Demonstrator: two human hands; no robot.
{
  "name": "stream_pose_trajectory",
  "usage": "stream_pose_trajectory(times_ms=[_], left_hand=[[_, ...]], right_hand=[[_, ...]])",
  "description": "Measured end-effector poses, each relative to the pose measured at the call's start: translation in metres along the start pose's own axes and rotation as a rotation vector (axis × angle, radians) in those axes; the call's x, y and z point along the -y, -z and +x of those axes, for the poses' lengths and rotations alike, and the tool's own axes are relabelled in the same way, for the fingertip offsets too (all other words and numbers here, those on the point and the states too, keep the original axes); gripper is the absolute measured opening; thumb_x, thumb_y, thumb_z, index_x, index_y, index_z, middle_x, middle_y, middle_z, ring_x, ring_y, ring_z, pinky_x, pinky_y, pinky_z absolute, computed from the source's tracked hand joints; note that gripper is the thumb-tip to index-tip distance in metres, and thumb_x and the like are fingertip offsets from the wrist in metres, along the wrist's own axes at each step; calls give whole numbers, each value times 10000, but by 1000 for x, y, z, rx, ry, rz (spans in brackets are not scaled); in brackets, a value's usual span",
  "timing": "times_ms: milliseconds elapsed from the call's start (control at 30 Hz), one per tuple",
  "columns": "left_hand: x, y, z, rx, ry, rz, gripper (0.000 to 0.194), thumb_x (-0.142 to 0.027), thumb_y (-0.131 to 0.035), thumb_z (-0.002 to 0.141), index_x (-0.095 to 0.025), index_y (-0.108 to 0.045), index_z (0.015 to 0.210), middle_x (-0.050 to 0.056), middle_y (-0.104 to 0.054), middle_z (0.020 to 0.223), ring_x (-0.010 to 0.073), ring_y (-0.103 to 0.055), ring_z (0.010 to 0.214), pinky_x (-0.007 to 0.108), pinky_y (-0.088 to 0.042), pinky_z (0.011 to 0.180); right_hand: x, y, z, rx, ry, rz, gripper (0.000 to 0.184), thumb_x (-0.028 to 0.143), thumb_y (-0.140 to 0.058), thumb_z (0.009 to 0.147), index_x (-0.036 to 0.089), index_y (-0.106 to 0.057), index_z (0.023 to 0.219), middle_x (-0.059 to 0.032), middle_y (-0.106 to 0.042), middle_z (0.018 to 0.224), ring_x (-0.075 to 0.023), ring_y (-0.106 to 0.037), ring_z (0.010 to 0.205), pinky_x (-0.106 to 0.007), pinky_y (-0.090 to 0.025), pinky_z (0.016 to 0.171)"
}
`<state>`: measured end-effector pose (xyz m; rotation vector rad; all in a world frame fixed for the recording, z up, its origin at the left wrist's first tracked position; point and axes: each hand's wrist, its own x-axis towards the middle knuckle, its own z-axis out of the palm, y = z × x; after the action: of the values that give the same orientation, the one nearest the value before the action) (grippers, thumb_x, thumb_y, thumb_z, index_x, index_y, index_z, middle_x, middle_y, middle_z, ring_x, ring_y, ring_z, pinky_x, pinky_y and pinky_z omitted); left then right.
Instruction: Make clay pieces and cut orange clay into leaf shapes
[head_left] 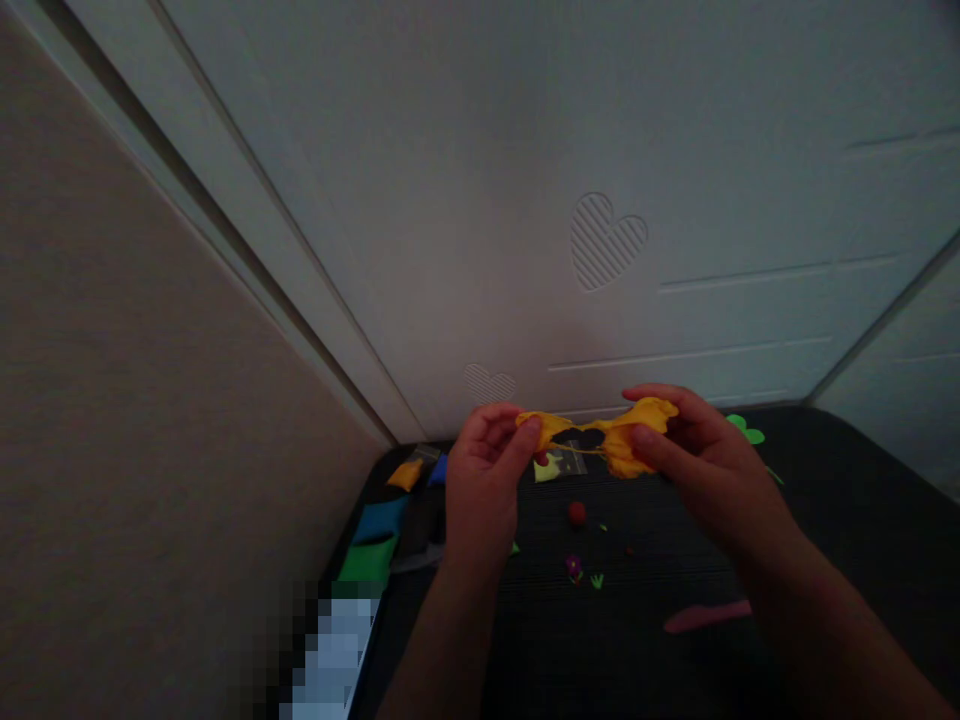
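Note:
Both my hands are raised over a dark mat [840,520] and pull a lump of yellow clay [611,435] apart between them. My left hand [484,480] pinches its left end with thumb and fingers. My right hand [694,450] grips the thicker right end. The clay is stretched thin in the middle, with a hole and fine strands showing. Below it on the mat lie a small red clay ball [576,513], a tiny purple piece [574,566] and green bits [597,580].
Packets of clay lie at the mat's left: orange [406,473], blue [439,468], teal [381,518], green [367,560]. A pink tool [705,616] lies near my right forearm. A green shape [745,430] sits at the back. A white panel with hearts [606,240] stands behind.

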<state>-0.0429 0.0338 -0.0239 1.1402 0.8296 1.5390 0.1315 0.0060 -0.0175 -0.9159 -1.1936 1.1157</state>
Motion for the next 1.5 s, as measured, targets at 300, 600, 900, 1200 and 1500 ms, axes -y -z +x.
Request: stream_pose_trajectory(times_ms=[300,600,900,1200,1500], left_hand=[[5,-15,-13,183,72,4,213,-361,-599,810,-204,-624,952,19,-683,886,108,-638,801,204,-508,706],[0,-17,-19,321,82,145,422,-216,-733,697,-267,-570,1083,-5,-639,1065,117,-617,962,217,-492,846],[-2,-17,-20,329,90,287,215,-304,-611,801,-221,-640,997,23,-683,924,149,-643,821,242,-512,726],[-6,-15,-18,221,87,431,224,-378,-518,848,-181,-622,824,-5,-611,697,123,-567,633,208,-442,552],[-1,-15,-18,380,201,249,234,-291,-440,882,-200,-604,1021,51,-657,949,164,-637,816,199,-447,520]], right_hand=[[-9,-9,0,73,40,-163,288,322,-672,775,343,-596,1052,38,-623,957,-94,-607,837,-198,-506,727],[-10,-7,2,95,118,-256,220,330,-637,800,295,-626,1017,3,-635,994,-148,-609,915,-307,-480,842],[-9,-3,4,66,217,-438,225,389,-520,867,268,-682,966,-29,-647,977,-171,-601,901,-331,-500,810],[-7,-9,-9,226,259,-574,692,371,-623,801,344,-286,1405,-29,-404,1430,-217,-440,1257,-407,-390,1033],[-12,-5,-3,119,400,-819,371,280,-485,892,238,-503,1260,-62,-617,1197,-189,-573,1078,-369,-460,928]])
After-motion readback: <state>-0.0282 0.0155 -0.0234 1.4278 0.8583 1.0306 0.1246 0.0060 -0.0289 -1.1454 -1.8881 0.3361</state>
